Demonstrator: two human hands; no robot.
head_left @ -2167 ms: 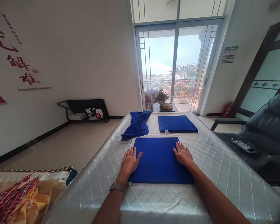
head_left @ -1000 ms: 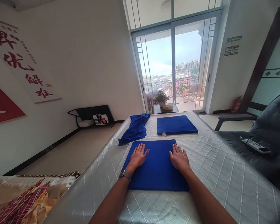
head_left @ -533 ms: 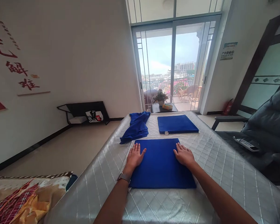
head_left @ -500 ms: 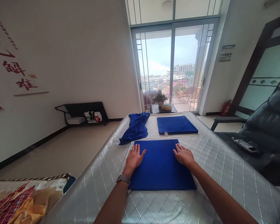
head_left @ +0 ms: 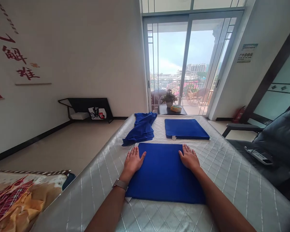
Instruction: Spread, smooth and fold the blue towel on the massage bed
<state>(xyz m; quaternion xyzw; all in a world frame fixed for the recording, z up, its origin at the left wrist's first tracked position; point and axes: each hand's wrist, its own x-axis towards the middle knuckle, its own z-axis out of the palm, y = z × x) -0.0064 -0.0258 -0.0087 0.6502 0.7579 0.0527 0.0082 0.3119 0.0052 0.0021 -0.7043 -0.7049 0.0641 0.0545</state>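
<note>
A flat, folded blue cloth (head_left: 163,174) lies on the silver quilted cover in front of me. My left hand (head_left: 134,161) rests flat on its far left edge, fingers stretched forward. On the far right edge lies my right hand (head_left: 188,157), also flat with fingers extended. A white tag shows at the cloth's near left corner. Beyond it is a neat folded blue stack (head_left: 186,129) with a small white label on its near edge. Crumpled blue fabric (head_left: 142,129) sits to the left of that stack.
The silver quilted cover (head_left: 99,190) spreads over the wide surface. Patterned fabrics (head_left: 21,203) are at lower left. A black recliner (head_left: 277,145) with a power strip (head_left: 258,156) on it stands right. A small table with a potted plant (head_left: 169,97) stands before the glass door.
The camera view has shifted, so the room appears slightly higher and further right. Both hands stay flat on the cloth; the left has slid slightly outward along its edge.
</note>
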